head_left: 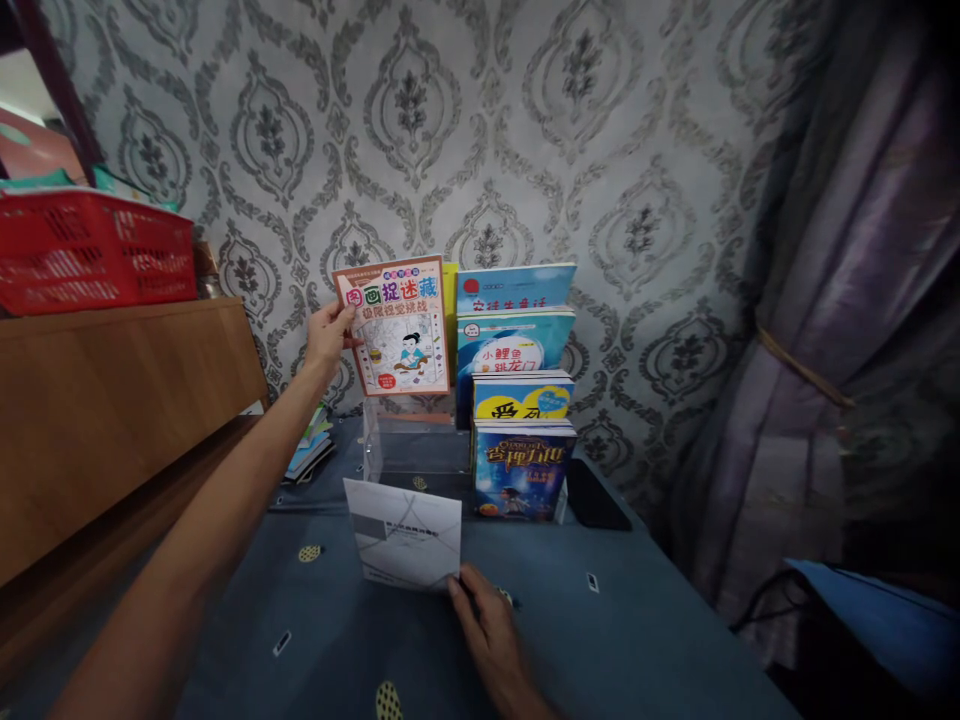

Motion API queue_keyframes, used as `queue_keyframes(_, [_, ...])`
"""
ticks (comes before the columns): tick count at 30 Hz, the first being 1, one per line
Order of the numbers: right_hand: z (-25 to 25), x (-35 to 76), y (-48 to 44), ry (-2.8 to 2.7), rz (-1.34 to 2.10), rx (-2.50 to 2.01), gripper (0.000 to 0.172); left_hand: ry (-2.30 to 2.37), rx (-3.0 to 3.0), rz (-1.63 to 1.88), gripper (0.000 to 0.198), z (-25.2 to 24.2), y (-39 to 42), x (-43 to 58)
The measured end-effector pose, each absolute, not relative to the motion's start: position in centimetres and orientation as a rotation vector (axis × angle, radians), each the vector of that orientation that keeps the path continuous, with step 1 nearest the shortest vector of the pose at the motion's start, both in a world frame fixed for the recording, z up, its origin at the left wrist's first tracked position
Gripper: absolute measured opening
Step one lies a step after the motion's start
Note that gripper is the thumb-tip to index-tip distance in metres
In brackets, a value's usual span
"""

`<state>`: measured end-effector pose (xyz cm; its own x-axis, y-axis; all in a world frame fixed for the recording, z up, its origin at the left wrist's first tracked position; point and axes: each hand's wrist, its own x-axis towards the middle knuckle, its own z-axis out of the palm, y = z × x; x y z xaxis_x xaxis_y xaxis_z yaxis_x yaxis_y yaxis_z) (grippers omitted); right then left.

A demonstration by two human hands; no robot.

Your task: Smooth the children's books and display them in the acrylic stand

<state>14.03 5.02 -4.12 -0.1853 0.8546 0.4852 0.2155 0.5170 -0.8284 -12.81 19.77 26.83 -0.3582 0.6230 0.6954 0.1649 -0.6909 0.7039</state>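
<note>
My left hand [330, 338] grips the left edge of an orange-bordered children's picture book [405, 345], held upright at the back of a clear plastic book stand [373, 440]. Between the thumb and fingers of my right hand [487, 620] is the lower right corner of a white booklet [405, 535] with grey print. The booklet leans upright in front of the stand's left side. On the right side stand a dark blue book [519, 475], yellow-and-blue books [517, 396], a teal book [525, 345] and a taller blue book [517, 285], in stepped rows.
A black phone-like object [598, 497] lies right of the books on the dark blue cloth [622, 620]. Several books or papers [311, 450] are stacked at left, beside a wooden cabinet [127, 400] bearing a red basket [90, 245]. A curtain [795, 480] hangs at right.
</note>
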Motion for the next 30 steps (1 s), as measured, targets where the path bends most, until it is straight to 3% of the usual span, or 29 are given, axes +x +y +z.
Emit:
queue_keyframes(14, [-5.6,13.8,5.1,-1.668,0.696,-0.914,0.047,1.083,1.528,2.093,0.027,26.2,19.0,-12.1])
queue_keyframes(30, [-2.2,13.7,4.0,-1.688,0.731,-0.914,0.047,1.186,1.501,2.121,0.028,25.7,20.0,-12.3])
